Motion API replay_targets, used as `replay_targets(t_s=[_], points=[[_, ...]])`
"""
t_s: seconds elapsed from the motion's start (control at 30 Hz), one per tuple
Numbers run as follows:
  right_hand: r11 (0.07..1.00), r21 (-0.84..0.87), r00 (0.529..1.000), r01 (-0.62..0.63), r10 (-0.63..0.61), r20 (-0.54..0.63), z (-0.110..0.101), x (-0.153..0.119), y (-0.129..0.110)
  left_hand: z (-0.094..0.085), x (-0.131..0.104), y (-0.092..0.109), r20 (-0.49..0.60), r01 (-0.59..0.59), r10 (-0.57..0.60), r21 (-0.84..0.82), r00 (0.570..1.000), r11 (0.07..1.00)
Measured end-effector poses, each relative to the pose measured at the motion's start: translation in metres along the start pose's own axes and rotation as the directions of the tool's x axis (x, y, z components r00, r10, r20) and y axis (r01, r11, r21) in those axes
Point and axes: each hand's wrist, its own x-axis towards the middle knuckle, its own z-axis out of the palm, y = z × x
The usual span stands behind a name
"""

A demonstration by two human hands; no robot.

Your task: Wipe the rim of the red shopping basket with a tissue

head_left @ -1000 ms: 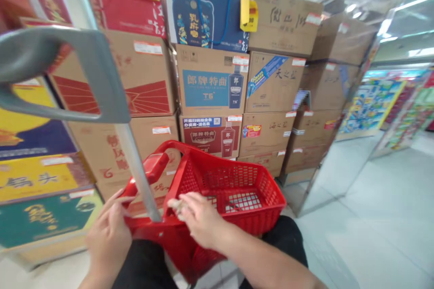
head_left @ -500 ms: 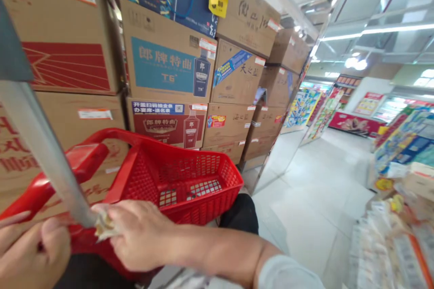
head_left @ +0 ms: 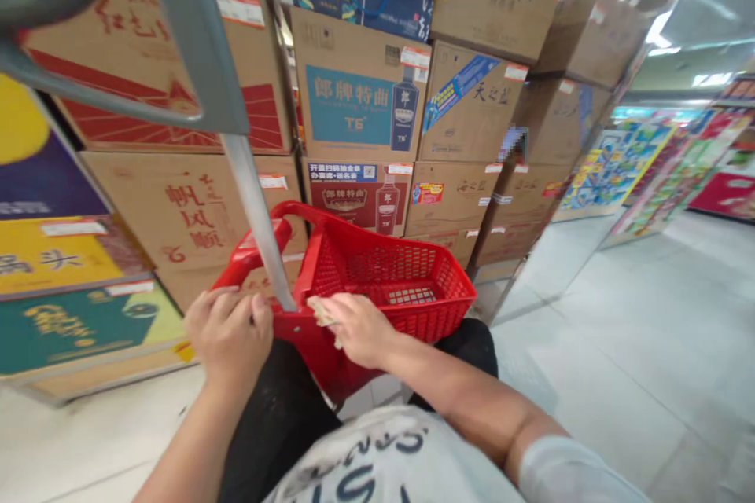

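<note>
A red plastic wheeled shopping basket (head_left: 377,242) stands in front of my knees, with a slotted bottom and no goods visible inside. My left hand (head_left: 229,330) is closed around the red frame at its near left end. In my right hand (head_left: 361,332) is a crumpled pale cloth (head_left: 322,313), pressed against the near rim beside the foot of a metal pole (head_left: 255,208). That pole rises from the basket to a grey handle (head_left: 206,39) at the upper left. The fingers partly hide the cloth.
Cardboard cartons (head_left: 359,86) are stacked behind the basket, close to its far side. Coloured boxes (head_left: 76,326) stand at the left. A mirror-like panel (head_left: 536,251) edges the stack at right, beside a pale tiled floor (head_left: 637,346).
My view has swung left and down, so the basket and hands appear further right and both forearms show. The left hand still grips the frame; the cloth stays in the right.
</note>
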Motion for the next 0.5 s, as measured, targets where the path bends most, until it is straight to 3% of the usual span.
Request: replay_targets(t_s=[0.07,0.13,0.33,0.4,0.5], points=[[0.994,0.009,0.991,-0.108,0.108,-0.073,0.009,-0.005,0.009,-0.001,0.0,0.004,0.001,0.054,-0.054,-0.003,0.999,0.999],[0.991,0.024,0.984,-0.129,0.131,-0.123,0.015,-0.006,0.008,-0.002,-0.001,0.007,0.001,0.1,-0.1,-0.008,0.995,0.995],[0.997,0.067,0.989,0.034,-0.024,-0.144,0.018,-0.001,-0.004,-0.008,-0.002,0.007,0.072,0.106,-0.105,-0.01,0.992,0.994],[0.996,0.059,0.989,-0.066,0.073,-0.13,0.017,-0.002,0.0,-0.008,-0.001,0.003,0.058,0.102,-0.101,-0.015,0.993,0.995],[0.956,0.011,0.948,-0.292,0.291,-0.127,0.013,0.0,-0.003,-0.007,0.001,-0.001,-0.025,0.14,-0.142,-0.066,0.99,0.988]])
